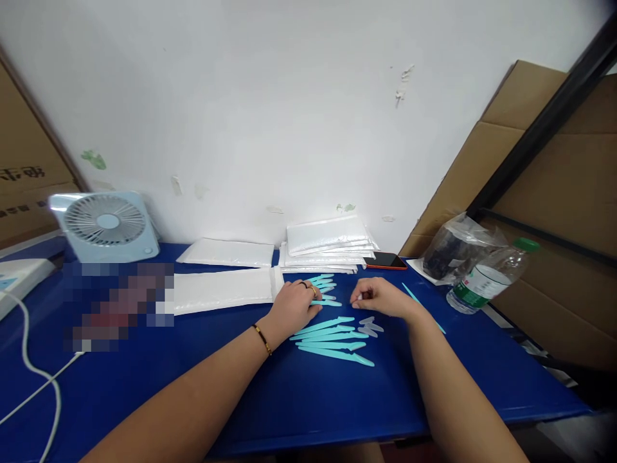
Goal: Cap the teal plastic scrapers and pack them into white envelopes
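My left hand [296, 308] is closed on a turquoise stick tool [332, 303], its blade end pointing right. Behind that hand lie several more turquoise tools [324, 281], partly hidden by it. In front, another fanned group of turquoise tools [328, 334] rests on the blue table, with small translucent caps [370, 328] to its right. My right hand [380, 298] is just right of the left one, fingers curled in a pinch; a small pale thing shows at the fingertips, too small to name. A single turquoise tool [424, 308] lies beyond the right wrist.
White padded envelopes [328, 236] are stacked by the wall, with others [224, 289] to the left. A phone [385, 260], a bagged dark object [441, 254] and a water bottle [486, 283] stand or lie at right. A fan [108, 222] and white cable [26, 360] are left.
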Demonstrator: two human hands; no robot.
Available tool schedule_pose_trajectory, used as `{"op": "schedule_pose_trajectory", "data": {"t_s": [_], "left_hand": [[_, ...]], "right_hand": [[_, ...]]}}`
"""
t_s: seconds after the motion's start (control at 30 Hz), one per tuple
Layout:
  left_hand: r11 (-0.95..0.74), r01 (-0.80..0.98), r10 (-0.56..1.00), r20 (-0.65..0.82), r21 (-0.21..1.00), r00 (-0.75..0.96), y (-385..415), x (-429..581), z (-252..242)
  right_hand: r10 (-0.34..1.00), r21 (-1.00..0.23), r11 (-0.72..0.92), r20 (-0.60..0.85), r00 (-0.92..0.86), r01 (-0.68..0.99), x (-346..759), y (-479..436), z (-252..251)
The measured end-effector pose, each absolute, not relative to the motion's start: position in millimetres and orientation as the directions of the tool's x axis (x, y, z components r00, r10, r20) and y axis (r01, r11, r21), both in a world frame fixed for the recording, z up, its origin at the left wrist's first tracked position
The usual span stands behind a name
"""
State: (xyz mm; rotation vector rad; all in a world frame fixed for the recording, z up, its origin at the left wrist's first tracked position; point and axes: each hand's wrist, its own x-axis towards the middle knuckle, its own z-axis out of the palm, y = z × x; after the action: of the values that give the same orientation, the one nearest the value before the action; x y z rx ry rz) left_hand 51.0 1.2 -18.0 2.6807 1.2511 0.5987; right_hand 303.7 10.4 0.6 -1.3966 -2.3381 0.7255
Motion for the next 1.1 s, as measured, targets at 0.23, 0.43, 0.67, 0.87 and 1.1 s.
{"op": "schedule_pose_trajectory", "data": {"t_s": [0.23, 0.43, 0.67, 0.87, 1.1], "left_hand": [[-0.633, 0.704, 0.769, 0.153, 0.322, 0.621, -6.1, 53.9, -17.7], [-0.562, 0.776, 0.827, 0.184, 0.285, 0.532, -2.7, 48.2, -21.3], [-0.501, 0.621, 0.859, 0.257, 0.603, 0.444, 0.8, 48.3, -18.8], [-0.372, 0.428, 0.87, 0.149, 0.824, 0.47, 8.5, 47.5, -25.2], [-0.263, 0.404, 0.898, 0.069, 0.876, 0.434, 11.9, 45.1, -22.0]], "right_hand": [[0.82, -0.526, 0.32, -0.262, -0.508, 0.788, 314.0, 1.4, 13.4], [0.855, -0.489, 0.311, -0.231, -0.465, 0.815, 300.9, -0.9, 9.8], [0.908, -0.644, 0.306, -0.023, -0.418, 0.701, 300.2, 10.8, -5.8], [0.951, -0.891, 0.188, 0.06, -0.303, 0.413, 306.4, 14.5, -4.4], [0.914, -0.911, 0.354, 0.288, -0.286, 0.21, 301.6, 13.5, -1.1]]}}
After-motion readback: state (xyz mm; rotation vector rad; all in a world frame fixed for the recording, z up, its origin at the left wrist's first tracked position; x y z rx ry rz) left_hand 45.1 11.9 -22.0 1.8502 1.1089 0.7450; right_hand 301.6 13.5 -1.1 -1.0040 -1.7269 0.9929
